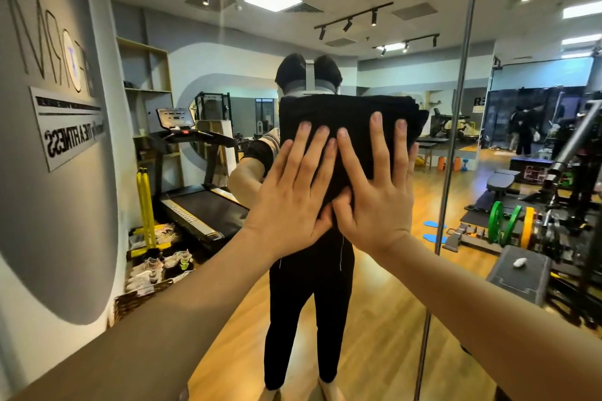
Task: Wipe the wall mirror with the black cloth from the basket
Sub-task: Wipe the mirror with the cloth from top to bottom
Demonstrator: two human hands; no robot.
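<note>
Both hands, left hand [294, 192] and right hand [378, 195], lie spread flat, pressing the folded black cloth [348, 127] against the mirror [374, 286]. The cloth looks soft, light and thick; flat palms at its lower half should keep it from slipping.

— What does the black cloth [345, 120] hide?
— The reflected face in the mirror [374, 286], and its own lower part lies under both hands.
— The basket?
— Below the cloth, left, half hidden by a forearm.
</note>
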